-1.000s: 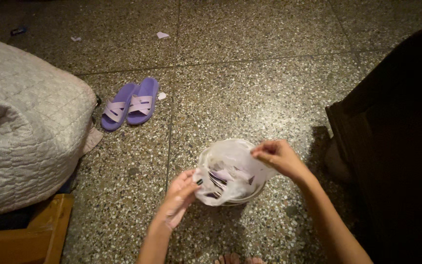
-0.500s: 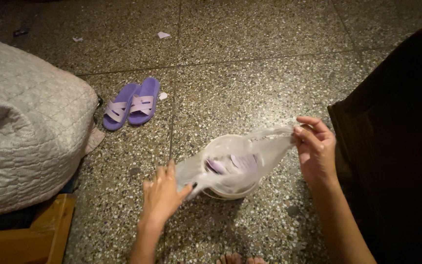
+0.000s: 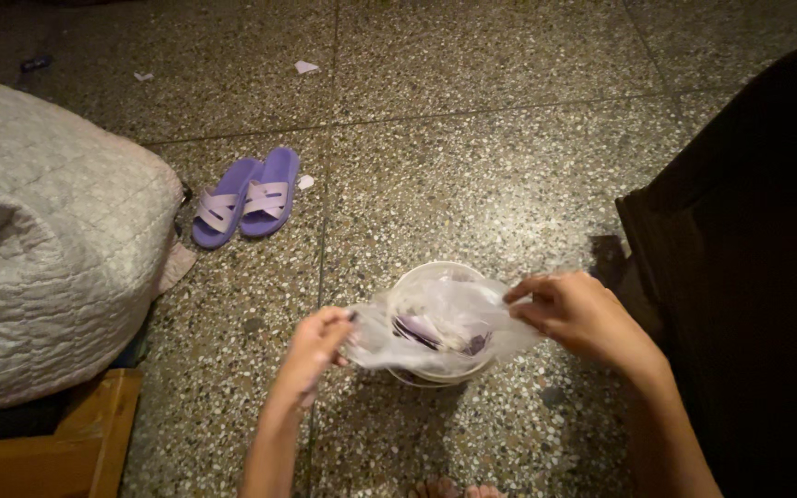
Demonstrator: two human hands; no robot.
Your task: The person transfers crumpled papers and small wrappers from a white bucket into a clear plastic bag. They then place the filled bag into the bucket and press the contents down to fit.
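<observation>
— Where do we have the bag right now?

— We hold the thin plastic bag (image 3: 435,323) stretched over the white bucket (image 3: 435,277), which stands on the speckled stone floor (image 3: 472,166). Our left hand (image 3: 311,346) pinches the bag's left edge, fingers closed on the film, and our right hand (image 3: 583,314) grips the right edge the same way. The hands are apart, one on each side of the bucket, so the plastic is pulled fairly taut between them.

— Why hold it like that?

— We judge that pulling from both sides spreads the bag's mouth wide across the rim. Some purple scraps (image 3: 417,330) show through the film, lying inside.

— And what else is around us?

— A pair of purple slippers (image 3: 246,195) sits on the floor further out to the left, well apart from the bucket. A grey quilted cover (image 3: 39,240) bulges in from the left, over a wooden frame (image 3: 85,443). A dark piece of furniture (image 3: 758,258) stands close on the right, just beside our right hand. A few paper bits (image 3: 306,66) lie far off.

— Anything in the way?

— Only the dark furniture crowds our right arm a little; around the bucket nothing touches it but the bag.
</observation>
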